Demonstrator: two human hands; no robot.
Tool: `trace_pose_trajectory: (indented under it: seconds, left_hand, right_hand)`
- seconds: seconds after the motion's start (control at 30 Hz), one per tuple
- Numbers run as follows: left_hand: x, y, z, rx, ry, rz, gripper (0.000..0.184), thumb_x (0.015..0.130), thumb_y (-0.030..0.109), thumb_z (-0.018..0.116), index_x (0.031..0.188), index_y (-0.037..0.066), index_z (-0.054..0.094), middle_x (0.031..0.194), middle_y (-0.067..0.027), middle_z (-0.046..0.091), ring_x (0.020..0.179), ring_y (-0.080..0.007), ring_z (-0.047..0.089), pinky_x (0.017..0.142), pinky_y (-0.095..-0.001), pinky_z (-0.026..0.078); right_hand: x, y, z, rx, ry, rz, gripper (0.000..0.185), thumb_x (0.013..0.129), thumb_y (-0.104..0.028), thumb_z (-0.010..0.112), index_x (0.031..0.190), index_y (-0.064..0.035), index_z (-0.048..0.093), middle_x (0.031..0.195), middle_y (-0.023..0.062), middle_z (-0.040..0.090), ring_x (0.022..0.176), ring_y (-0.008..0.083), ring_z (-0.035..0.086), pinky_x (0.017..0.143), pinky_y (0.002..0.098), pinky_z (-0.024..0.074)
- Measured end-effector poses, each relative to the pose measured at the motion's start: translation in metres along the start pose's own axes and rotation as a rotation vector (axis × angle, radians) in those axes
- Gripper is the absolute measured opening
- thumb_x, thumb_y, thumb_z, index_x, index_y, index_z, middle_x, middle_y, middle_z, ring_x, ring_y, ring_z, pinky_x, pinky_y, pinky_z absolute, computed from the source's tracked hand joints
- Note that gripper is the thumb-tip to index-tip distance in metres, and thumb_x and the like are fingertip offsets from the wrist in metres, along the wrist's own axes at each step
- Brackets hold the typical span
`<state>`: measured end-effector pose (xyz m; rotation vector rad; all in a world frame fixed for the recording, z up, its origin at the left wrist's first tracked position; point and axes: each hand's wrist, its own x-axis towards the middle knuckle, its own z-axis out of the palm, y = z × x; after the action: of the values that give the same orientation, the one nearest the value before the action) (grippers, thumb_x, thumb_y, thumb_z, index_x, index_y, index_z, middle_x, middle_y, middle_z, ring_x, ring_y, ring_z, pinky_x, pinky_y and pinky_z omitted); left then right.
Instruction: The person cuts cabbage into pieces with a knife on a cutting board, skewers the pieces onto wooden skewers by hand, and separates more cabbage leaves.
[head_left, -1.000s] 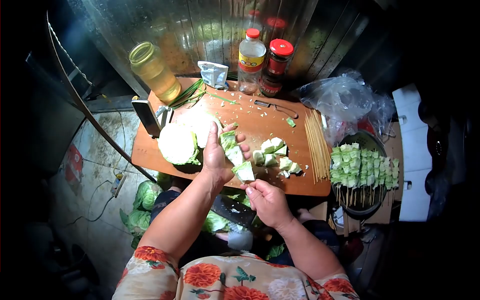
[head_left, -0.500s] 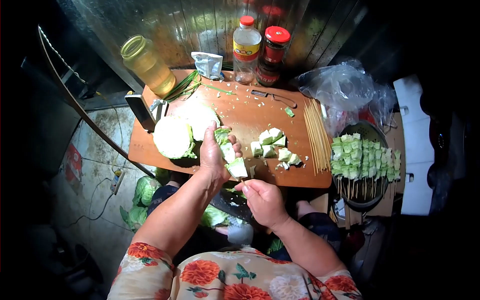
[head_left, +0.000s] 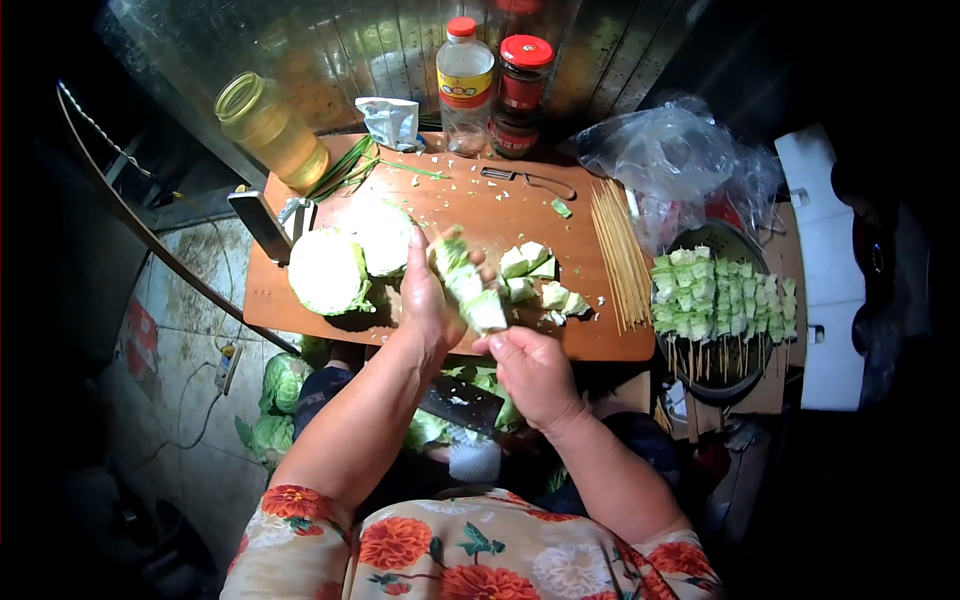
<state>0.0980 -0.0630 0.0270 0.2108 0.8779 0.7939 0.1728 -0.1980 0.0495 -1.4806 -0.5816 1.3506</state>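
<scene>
Skewered cabbage (head_left: 481,311), held mid-frame over the counter (head_left: 580,346), is probably light, floppy and easily torn, so it's best gripped by the stick end, seemingly pinched by the right hand (head_left: 537,378), leaves loosely cradled in the left hand's (head_left: 424,300) half-curled grip.

Left hand (head_left: 428,295) thumb raised, right hand (head_left: 535,375) pinching

The table is a brown wooden board with rounded corners (head_left: 450,215). On its left part lie two pale green cut cabbage halves (head_left: 328,272). On its right part there are small chopped cabbage pieces (head_left: 527,262) and, beside them, a bundle of thin wooden skewers (head_left: 620,262). A peeler with dark handle (head_left: 527,180) lies behind the pieces.
</scene>
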Motion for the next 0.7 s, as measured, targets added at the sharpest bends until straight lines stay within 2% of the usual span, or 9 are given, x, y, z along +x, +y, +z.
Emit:
trace_pose_trajectory:
  seconds: [0.07,0.17,0.2,0.23,0.3,0.37,0.43,0.57,0.7]
  left_hand:
    - [0.016,-0.003,-0.004,0.076,0.018,0.034,0.064,0.091,0.061,0.043,0.125,0.008,0.047,0.097,-0.0065,0.056,0.081,-0.0172,0.057,0.072,-0.0339,0.048]
    - [0.044,-0.007,-0.024,0.639,-0.012,0.11,0.049,0.092,0.035,0.056,0.13,0.005,0.047,0.104,-0.0077,0.059,0.077,-0.0153,0.057,0.07,-0.0313,0.049]
    - [0.04,-0.011,-0.016,0.826,0.035,0.164,0.036,0.09,0.022,0.06,0.119,0.0,0.056,0.097,-0.0096,0.062,0.075,-0.0174,0.059,0.069,-0.0327,0.05]
    - [0.047,-0.016,-0.024,0.829,0.031,0.161,0.036,0.09,0.022,0.06,0.119,0.0,0.056,0.097,-0.0096,0.062,0.075,-0.0174,0.059,0.069,-0.0327,0.05]
    - [0.063,-0.026,-0.038,1.457,-0.091,0.364,0.039,0.086,0.025,0.061,0.115,-0.002,0.06,0.101,-0.0186,0.067,0.09,-0.0305,0.065,0.08,-0.0363,0.051]
    - [0.065,-0.03,-0.037,1.537,-0.109,0.309,0.038,0.083,0.02,0.06,0.112,-0.003,0.061,0.104,-0.0234,0.065,0.098,-0.0343,0.063,0.087,-0.0368,0.049]
    - [0.071,-0.032,-0.037,1.634,-0.197,0.257,0.033,0.087,0.02,0.059,0.109,-0.004,0.062,0.1,-0.0225,0.066,0.095,-0.0277,0.065,0.084,-0.0335,0.049]
    - [0.061,-0.031,-0.03,1.697,-0.168,0.257,0.03,0.084,0.019,0.061,0.103,-0.004,0.063,0.091,-0.0211,0.067,0.088,-0.0287,0.066,0.082,-0.0346,0.05]
    - [0.047,-0.021,-0.019,1.76,-0.167,0.194,0.041,0.069,0.026,0.071,0.097,-0.004,0.064,0.095,-0.0233,0.066,0.089,-0.0333,0.065,0.083,-0.0371,0.051]
  right_hand:
    - [-0.003,-0.011,-0.008,0.006,0.074,-0.017,0.022,0.094,-0.018,0.053,0.092,-0.002,0.068,0.058,-0.0049,0.048,0.05,0.0025,0.041,0.046,0.0192,0.0332]
    - [-0.008,-0.021,-0.024,0.156,0.094,-0.026,0.024,0.095,-0.018,0.051,0.094,0.0006,0.066,0.057,-0.0056,0.044,0.046,0.0016,0.035,0.043,0.0182,0.0266]
    - [-0.009,-0.023,-0.028,0.157,0.107,-0.029,0.024,0.096,-0.018,0.051,0.095,0.0008,0.066,0.057,-0.0055,0.044,0.046,0.0017,0.035,0.043,0.0183,0.0266]
    - [-0.01,-0.025,-0.031,0.159,0.119,-0.032,0.025,0.096,-0.018,0.05,0.095,0.0009,0.066,0.057,-0.0054,0.044,0.046,0.0017,0.036,0.043,0.0184,0.0266]
    - [-0.011,-0.029,-0.035,0.167,0.122,-0.042,0.025,0.096,-0.018,0.05,0.095,0.0007,0.066,0.057,-0.0053,0.044,0.047,0.0017,0.036,0.043,0.0183,0.0271]
    - [-0.013,-0.033,-0.038,0.173,0.123,-0.051,0.025,0.096,-0.018,0.05,0.094,0.0005,0.066,0.057,-0.0051,0.044,0.047,0.0017,0.037,0.044,0.0182,0.0275]
    - [-0.015,-0.035,-0.04,0.15,0.115,-0.055,0.025,0.096,-0.019,0.05,0.094,0.0006,0.066,0.057,-0.0048,0.045,0.048,0.002,0.038,0.045,0.0186,0.0291]
    - [-0.017,-0.036,-0.043,0.107,0.113,-0.058,0.025,0.096,-0.019,0.05,0.094,0.0009,0.066,0.058,-0.0043,0.046,0.049,0.0024,0.039,0.046,0.0191,0.0305]
    - [-0.019,-0.036,-0.04,0.091,0.109,-0.051,0.025,0.095,-0.019,0.05,0.094,0.001,0.066,0.058,-0.0041,0.046,0.049,0.0026,0.04,0.047,0.0192,0.0315]
